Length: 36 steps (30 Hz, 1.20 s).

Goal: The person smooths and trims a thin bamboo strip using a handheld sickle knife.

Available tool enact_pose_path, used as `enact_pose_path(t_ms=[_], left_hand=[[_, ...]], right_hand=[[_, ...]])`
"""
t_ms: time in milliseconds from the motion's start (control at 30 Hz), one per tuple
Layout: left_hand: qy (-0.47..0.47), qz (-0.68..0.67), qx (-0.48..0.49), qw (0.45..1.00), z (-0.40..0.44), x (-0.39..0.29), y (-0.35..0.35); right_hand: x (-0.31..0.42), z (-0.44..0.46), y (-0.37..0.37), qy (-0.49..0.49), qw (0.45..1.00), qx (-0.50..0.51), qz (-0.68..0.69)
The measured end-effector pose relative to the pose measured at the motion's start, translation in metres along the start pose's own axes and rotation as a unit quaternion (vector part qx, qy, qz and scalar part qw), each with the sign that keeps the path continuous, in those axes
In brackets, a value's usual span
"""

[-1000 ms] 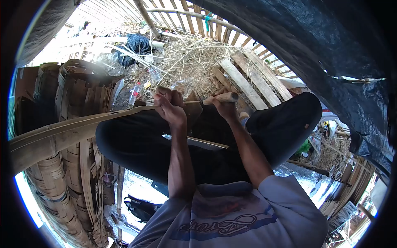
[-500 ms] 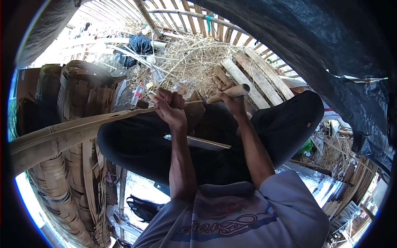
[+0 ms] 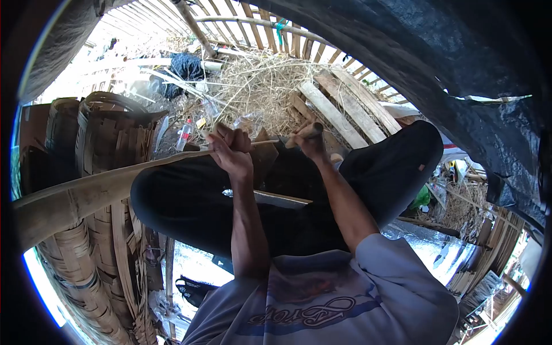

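My left hand (image 3: pixel 232 152) is closed around the narrow end of a long bamboo strip (image 3: pixel 103 188), which runs off to the left and widens there. A short end of the strip pokes out between my hands. My right hand (image 3: pixel 310 144) grips the thick wooden handle (image 3: pixel 312 131) of what looks like a knife. Its dark blade, beside the strip's tip, is hard to make out. Both hands are above my crossed legs (image 3: pixel 190 192) in dark trousers. Across my lap lies a thin, pale-edged strip (image 3: pixel 282 197).
Rolled woven bamboo (image 3: pixel 75 259) stands along the left side. Ahead are wooden planks (image 3: pixel 333 115), dry straw (image 3: pixel 259 80) and a plastic bottle (image 3: pixel 184 135). A dark tarp (image 3: pixel 460 52) hangs at the upper right. A slatted bamboo fence (image 3: pixel 253 29) borders the far side.
The knife's handle has turned and now looks shorter, and my right hand is slightly nearer my left. My left hand keeps its hold on the bamboo strip. The whole view has shifted a little.
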<state>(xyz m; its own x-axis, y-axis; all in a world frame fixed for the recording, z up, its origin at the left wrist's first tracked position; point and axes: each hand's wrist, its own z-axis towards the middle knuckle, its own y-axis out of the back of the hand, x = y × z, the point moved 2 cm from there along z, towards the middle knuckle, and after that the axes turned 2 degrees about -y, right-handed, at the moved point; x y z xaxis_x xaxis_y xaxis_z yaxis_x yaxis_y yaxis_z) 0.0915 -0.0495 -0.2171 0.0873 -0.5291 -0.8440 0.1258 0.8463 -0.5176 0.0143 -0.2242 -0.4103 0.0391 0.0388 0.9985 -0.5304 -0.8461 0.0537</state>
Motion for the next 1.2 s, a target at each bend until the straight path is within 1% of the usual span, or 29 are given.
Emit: enact_pose_path(t_ms=[67,100,133,167,200,233,267,333,367,400,467,500,600,633,667,733,867,933,967,1033,1100,1167,1200], left_hand=[[-0.012,0.008,0.016,1.000,0.000,-0.003,-0.002],[-0.005,0.002,-0.001,1.000,0.000,-0.004,-0.002],[0.002,-0.005,-0.019,1.000,0.001,-0.003,-0.001],[-0.002,-0.004,-0.040,0.999,0.001,0.000,0.003],[-0.004,-0.004,-0.040,0.999,0.002,0.000,0.002],[-0.004,0.000,-0.042,0.999,0.002,0.000,0.002],[-0.002,0.005,-0.047,0.999,0.000,-0.001,0.004],[0.001,0.011,-0.055,0.998,-0.003,-0.006,0.006],[-0.001,0.013,-0.057,0.998,0.000,-0.008,0.005],[-0.002,0.014,-0.056,0.998,0.000,-0.012,0.005],[0.005,-0.013,-0.062,0.998,-0.005,-0.017,0.006],[0.010,-0.017,-0.050,0.999,-0.006,-0.015,0.007],[0.014,-0.012,-0.046,0.999,-0.009,-0.007,0.007],[0.017,-0.013,-0.044,0.999,-0.008,-0.006,0.007],[0.018,-0.012,-0.034,0.999,-0.006,-0.006,0.008],[0.020,-0.010,-0.022,0.999,-0.006,-0.006,0.007],[0.038,0.003,-0.002,0.999,-0.011,-0.006,0.004],[0.042,0.011,0.011,0.999,-0.013,-0.006,0.003],[0.039,0.007,0.017,0.999,-0.015,-0.006,0.004],[0.037,0.006,0.021,0.999,-0.017,-0.006,0.006],[0.023,0.008,0.045,0.999,-0.018,-0.006,0.006],[0.018,0.003,0.035,0.999,-0.018,-0.008,0.006],[0.011,-0.007,0.025,1.000,-0.017,-0.008,0.005]], right_hand=[[-0.019,-0.008,0.005,-0.096,0.994,-0.044,-0.011],[-0.014,-0.006,0.010,-0.097,0.991,-0.087,-0.021],[-0.010,-0.003,0.010,-0.095,0.992,-0.087,-0.019],[-0.008,-0.003,0.014,-0.139,0.986,-0.091,-0.032],[-0.004,-0.001,0.015,-0.182,0.978,-0.095,-0.045],[-0.001,0.004,0.012,-0.117,0.988,-0.093,-0.049],[0.001,0.006,0.012,-0.119,0.988,-0.089,-0.049],[0.036,0.008,0.009,-0.146,0.985,-0.046,-0.083],[0.054,0.009,0.009,-0.088,0.993,-0.066,-0.041],[0.057,0.011,0.010,-0.088,0.993,-0.066,-0.040],[0.062,0.013,0.020,-0.113,0.988,-0.102,-0.027],[0.074,0.013,0.025,-0.188,0.977,-0.096,-0.027],[0.082,0.011,0.028,-0.199,0.972,-0.112,-0.049],[0.070,0.011,0.027,-0.181,0.974,-0.123,-0.058],[0.064,0.011,0.027,-0.183,0.973,-0.125,-0.059],[0.061,0.010,0.021,-0.145,0.980,-0.119,0.059],[0.062,0.008,0.011,-0.168,0.968,-0.157,0.102],[0.072,0.007,0.005,-0.166,0.953,-0.148,0.205],[0.076,0.007,0.006,-0.168,0.953,-0.148,0.205],[0.087,0.008,0.005,-0.125,0.953,-0.135,0.241],[0.085,0.006,0.004,-0.131,0.957,-0.131,0.224],[0.078,0.001,0.001,-0.140,0.967,-0.133,0.165],[0.072,-0.002,-0.002,-0.136,0.967,-0.134,0.166]])
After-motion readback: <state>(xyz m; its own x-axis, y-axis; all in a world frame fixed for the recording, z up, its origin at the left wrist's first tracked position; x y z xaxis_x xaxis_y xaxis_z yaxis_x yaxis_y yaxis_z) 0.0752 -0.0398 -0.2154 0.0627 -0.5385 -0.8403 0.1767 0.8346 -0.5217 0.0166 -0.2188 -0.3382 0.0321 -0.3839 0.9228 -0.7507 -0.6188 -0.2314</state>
